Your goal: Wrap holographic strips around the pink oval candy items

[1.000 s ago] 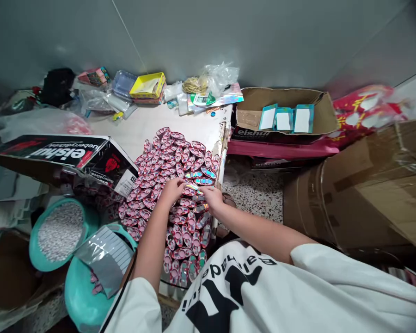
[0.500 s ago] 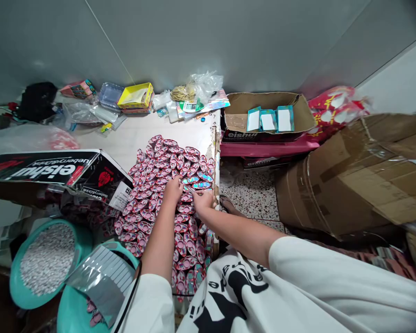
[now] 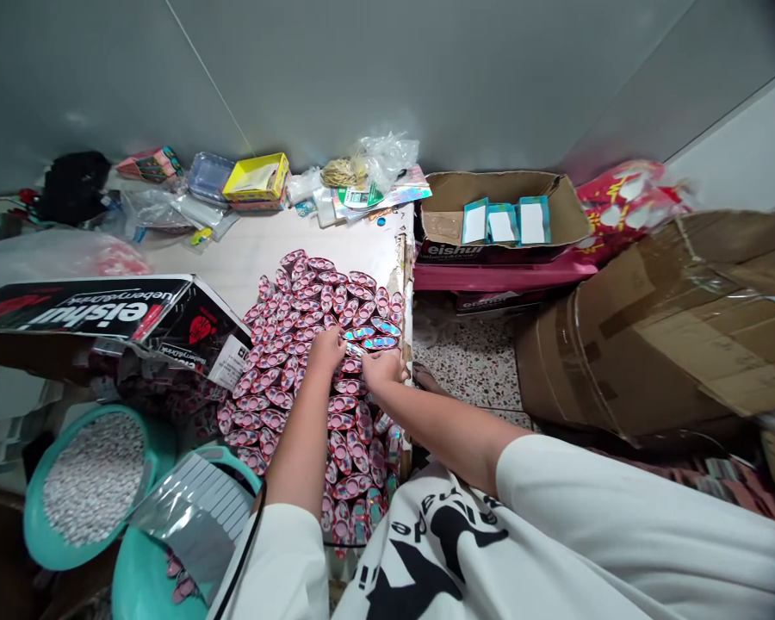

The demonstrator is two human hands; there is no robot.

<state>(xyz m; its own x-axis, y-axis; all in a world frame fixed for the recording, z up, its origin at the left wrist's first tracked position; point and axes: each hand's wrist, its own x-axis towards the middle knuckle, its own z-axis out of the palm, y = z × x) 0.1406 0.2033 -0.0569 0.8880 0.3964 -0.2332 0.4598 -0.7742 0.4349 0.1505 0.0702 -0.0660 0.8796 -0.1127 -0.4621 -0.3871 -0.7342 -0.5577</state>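
Left hand (image 3: 326, 351), right hand (image 3: 382, 367), fingers meeting on pink packets (image 3: 310, 297)

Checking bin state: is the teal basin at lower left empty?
No, the teal basin is filled with small whitish pieces, beside the pink packets under both hands.

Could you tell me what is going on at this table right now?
A person in a white shirt has both hands on a big spread of pink oval packets covering the table. The left hand and right hand meet at one packet near the table's right edge. Two teal basins sit at the lower left.
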